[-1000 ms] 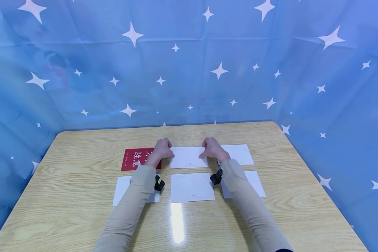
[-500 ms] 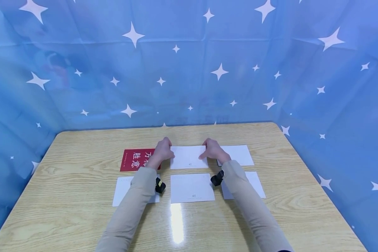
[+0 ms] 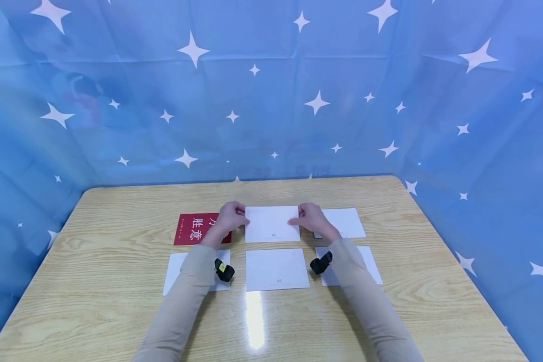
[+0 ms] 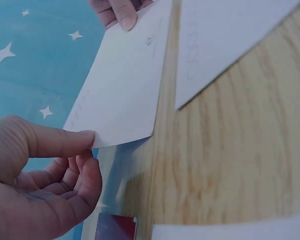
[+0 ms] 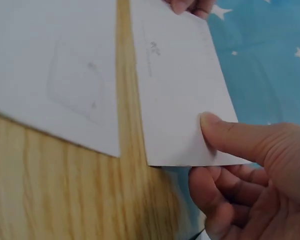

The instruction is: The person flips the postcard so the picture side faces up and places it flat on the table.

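In the head view a white postcard point(image 3: 272, 224), with a small printed mark near its front edge, is tilted up with its far edge raised. My left hand point(image 3: 232, 216) pinches its left end, thumb on top and fingers curled beneath, as the left wrist view shows with the thumb point(image 4: 65, 142). At the other end my right hand point(image 3: 312, 219) pinches it the same way, thumb point(image 5: 235, 137) lying on the white face. In front lies a second white postcard point(image 3: 277, 270), flat on the table.
A red card point(image 3: 194, 229) with white characters lies left of the held one, partly behind the left hand. More white cards lie at front left point(image 3: 174, 266), back right point(image 3: 344, 222) and front right point(image 3: 366, 261). A blue star-patterned curtain point(image 3: 271, 90) hangs behind the wooden table point(image 3: 117, 241).
The middle back postcard's far edge has risen from the table, tilting its face toward me. Both hands have turned with it, and the right wrist has shifted slightly rightward.
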A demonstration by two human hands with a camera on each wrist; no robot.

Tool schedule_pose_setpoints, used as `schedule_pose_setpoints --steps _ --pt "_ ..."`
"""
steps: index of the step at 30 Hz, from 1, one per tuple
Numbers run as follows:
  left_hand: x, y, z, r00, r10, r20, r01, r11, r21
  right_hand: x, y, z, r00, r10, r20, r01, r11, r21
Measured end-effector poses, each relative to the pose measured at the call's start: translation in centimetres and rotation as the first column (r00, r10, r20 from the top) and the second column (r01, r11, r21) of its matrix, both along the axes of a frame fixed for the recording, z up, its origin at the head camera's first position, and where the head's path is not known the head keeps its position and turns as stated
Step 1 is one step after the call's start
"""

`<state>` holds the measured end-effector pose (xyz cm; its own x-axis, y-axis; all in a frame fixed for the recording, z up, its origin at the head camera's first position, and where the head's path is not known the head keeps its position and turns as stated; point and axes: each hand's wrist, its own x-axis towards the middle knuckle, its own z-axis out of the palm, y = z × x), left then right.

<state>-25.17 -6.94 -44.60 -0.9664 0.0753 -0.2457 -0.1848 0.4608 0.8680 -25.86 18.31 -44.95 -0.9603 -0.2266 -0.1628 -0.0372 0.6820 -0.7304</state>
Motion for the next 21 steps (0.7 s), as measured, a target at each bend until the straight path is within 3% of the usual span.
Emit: schedule_pose_setpoints --steps 3,8,13,21 --pt "0.1 -0.5 -0.1 1.000 -0.014 0.001 0.013 0.998 0.069 0.3 0.4 0.2 0.999 0.049 0.014 -0.048 0.995 -0.091" --pt "0.5 -0.9 0.2 0.999 -0.034 -0.006 0.035 0.987 0.157 1.0 1.0 0.8 0.992 0.113 0.049 -0.098 0.963 -0.250" --pt "0.9 -1.2 0.8 0.998 -0.049 -0.040 0.057 0.972 0.227 1.6 1.3 1.5 0.993 0.117 0.028 -0.104 0.951 -0.290" --pt "1.1 -1.4 1.2 0.994 -0.057 -0.098 0.081 0.962 0.259 1.9 1.6 2.3 0.997 0.071 0.009 -0.065 0.947 -0.315"
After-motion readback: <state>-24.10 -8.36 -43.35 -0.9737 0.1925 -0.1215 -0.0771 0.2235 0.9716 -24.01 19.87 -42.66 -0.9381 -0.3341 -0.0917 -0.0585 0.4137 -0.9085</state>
